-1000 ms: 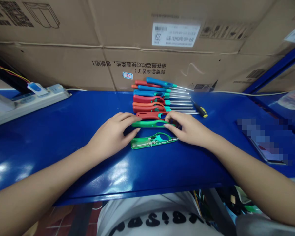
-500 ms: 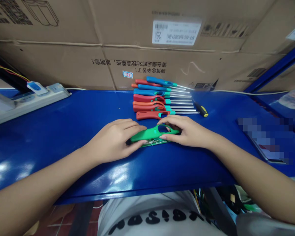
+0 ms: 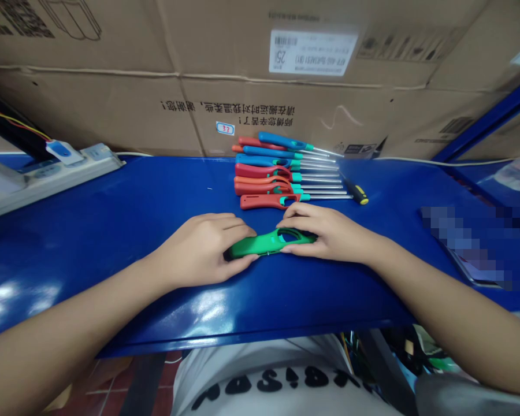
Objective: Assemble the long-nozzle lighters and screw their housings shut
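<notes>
A green lighter casing [image 3: 260, 244] lies on the blue tabletop between my hands, its trigger loop toward the right. My left hand [image 3: 214, 245] grips the handle end, thumb along the near side and fingers over the far side. At the loop end, my right hand [image 3: 325, 232] pinches the casing between thumb and fingers. The two halves look nearly together, with a bit of wire showing at the near seam. Just beyond it lies a red long-necked lighter [image 3: 264, 201], nearest in a row of several red, orange and blue ones with metal tubes.
A screwdriver [image 3: 357, 192] with a black and yellow handle lies right of the row. At the left stands a power strip [image 3: 47, 179]. A blurred-out flat device [image 3: 468, 248] lies at the right. Cardboard boxes [image 3: 125, 115] wall off the back.
The upper green half has come down onto the lower half, covering the wires and inner parts that showed before. Both hands have stayed in about the same place.
</notes>
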Motion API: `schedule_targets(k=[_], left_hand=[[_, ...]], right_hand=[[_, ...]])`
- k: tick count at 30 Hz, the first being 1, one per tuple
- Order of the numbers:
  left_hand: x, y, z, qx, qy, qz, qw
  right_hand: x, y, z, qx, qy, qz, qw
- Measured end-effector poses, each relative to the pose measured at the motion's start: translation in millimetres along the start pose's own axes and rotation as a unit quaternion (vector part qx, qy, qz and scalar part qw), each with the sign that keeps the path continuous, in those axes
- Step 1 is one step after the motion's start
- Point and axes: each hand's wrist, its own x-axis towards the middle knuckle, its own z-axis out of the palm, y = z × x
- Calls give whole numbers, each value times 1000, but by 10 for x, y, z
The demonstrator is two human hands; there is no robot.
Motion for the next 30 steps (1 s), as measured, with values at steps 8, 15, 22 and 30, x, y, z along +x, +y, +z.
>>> schedule_targets(k=[8, 15, 22, 30], left_hand=[[-6, 3, 11, 16, -13, -11, 1000], [-3, 4, 18, 23, -14, -15, 1000], [-3, 26, 0, 30, -1, -15, 999], [-19, 13, 15, 29, -9, -20, 999]], right_hand=[[3, -9, 11, -18, -14, 12, 1000], [6, -22, 7, -22, -22, 19, 999], [-1, -26, -15, -26, -16, 13, 999], [6, -36, 7, -36, -27, 25, 999]])
